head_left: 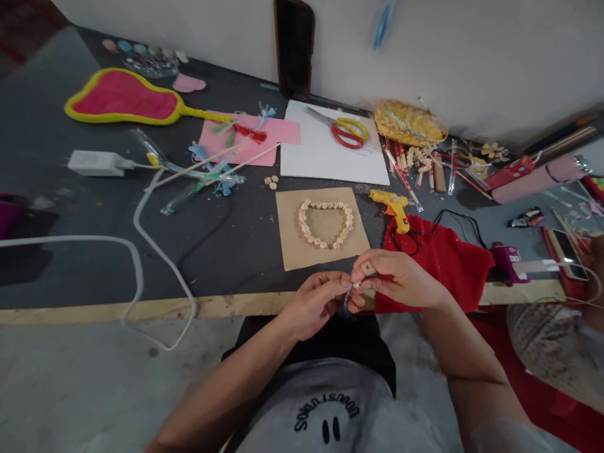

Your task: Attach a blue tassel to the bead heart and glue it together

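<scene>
A small cream piece (356,285) is pinched between both hands at the table's front edge. My left hand (321,302) is closed on it from the left, with a bluish strand (346,304) hanging just below the fingertips. From the right, my right hand (387,277) holds the same small piece between thumb and fingers. Beyond the hands, a ring of cream flower-like pieces (302,220) lies on a square of brown card (289,248). Several loose cream pieces (270,182) sit left of the card. The yellow glue gun (394,207) lies right of it.
White board (330,165) with scissors (346,133) lies behind the card; a phone (295,47) leans on the wall. At right are a wicker basket (410,124), red cloth (443,267) and another person's hand (595,261). A white cable (136,251) loops over the front edge at left.
</scene>
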A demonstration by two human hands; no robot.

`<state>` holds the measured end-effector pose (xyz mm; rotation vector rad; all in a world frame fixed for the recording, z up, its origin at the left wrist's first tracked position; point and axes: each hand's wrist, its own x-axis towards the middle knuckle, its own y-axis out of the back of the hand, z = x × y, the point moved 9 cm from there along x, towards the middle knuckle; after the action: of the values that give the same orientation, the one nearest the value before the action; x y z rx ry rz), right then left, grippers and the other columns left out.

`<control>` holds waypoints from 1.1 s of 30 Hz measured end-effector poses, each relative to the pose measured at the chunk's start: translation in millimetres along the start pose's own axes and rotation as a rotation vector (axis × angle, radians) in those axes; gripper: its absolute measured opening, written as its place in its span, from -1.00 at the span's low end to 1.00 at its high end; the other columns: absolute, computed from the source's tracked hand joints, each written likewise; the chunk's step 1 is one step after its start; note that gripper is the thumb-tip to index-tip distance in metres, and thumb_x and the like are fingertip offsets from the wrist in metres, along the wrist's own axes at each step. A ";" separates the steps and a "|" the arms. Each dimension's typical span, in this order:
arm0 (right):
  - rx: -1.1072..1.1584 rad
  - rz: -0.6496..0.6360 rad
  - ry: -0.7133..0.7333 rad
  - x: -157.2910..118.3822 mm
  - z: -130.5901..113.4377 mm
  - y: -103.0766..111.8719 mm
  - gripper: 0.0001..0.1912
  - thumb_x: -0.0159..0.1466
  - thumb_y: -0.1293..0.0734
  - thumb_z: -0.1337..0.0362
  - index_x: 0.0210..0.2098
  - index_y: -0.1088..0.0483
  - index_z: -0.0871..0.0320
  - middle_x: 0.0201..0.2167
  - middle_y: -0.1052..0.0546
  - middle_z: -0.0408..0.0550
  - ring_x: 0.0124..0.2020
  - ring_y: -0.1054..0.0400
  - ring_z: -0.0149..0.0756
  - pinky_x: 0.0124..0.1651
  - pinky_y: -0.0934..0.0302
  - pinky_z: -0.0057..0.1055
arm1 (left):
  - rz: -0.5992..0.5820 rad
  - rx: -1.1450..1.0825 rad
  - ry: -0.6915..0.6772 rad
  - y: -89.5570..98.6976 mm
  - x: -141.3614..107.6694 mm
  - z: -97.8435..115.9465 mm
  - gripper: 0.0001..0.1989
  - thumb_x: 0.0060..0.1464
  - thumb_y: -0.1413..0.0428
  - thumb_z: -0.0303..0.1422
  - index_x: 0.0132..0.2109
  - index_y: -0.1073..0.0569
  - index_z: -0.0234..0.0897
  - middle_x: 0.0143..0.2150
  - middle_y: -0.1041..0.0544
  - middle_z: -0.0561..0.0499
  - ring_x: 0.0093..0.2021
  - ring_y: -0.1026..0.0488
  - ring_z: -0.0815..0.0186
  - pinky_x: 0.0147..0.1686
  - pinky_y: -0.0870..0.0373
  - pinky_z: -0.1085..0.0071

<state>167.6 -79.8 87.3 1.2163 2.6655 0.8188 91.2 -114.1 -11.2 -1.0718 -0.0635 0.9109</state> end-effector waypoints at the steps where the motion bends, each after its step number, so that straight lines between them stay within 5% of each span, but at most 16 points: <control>1: -0.003 0.003 0.001 -0.2 0.6 0.4 -0.91 0.40 -0.33 0.30 -0.18 -0.50 0.14 -0.22 -0.57 -0.02 -0.17 -0.52 -0.39 -0.09 -0.42 -0.49 | 0.002 0.002 0.002 0.7 -0.1 -0.3 -0.64 -0.16 -0.42 -0.14 -0.41 -0.56 -0.37 -0.49 -0.57 0.00 -0.48 -0.49 0.42 -0.42 -0.40 0.53; 23: -0.018 0.119 -0.002 -7.1 8.0 7.5 -0.78 0.40 -0.34 0.27 0.01 -0.51 0.09 -0.16 -0.62 -0.02 -0.12 -0.53 -0.33 -0.06 -0.43 -0.41 | 0.161 0.121 -0.020 12.2 -1.8 4.5 -0.60 -0.23 -0.44 -0.11 -0.41 -0.52 -0.31 -0.48 -0.57 0.05 -0.50 -0.43 0.47 -0.46 -0.30 0.55; 33: 0.005 0.216 -0.239 -0.4 14.3 6.9 -0.87 0.37 -0.32 0.29 -0.23 -0.53 0.14 -0.32 -0.61 -0.10 -0.29 -0.50 -0.40 -0.20 -0.36 -0.49 | 0.236 0.457 -0.279 19.1 -3.6 37.7 -0.65 -0.03 -0.33 -0.09 -0.37 -0.52 -0.32 -0.49 -0.48 0.08 -0.46 -0.35 0.45 -0.38 -0.32 0.51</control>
<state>176.8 -70.2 78.6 1.5174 2.3788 0.6444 60.0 -86.0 -5.4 -0.5300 0.0403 1.2148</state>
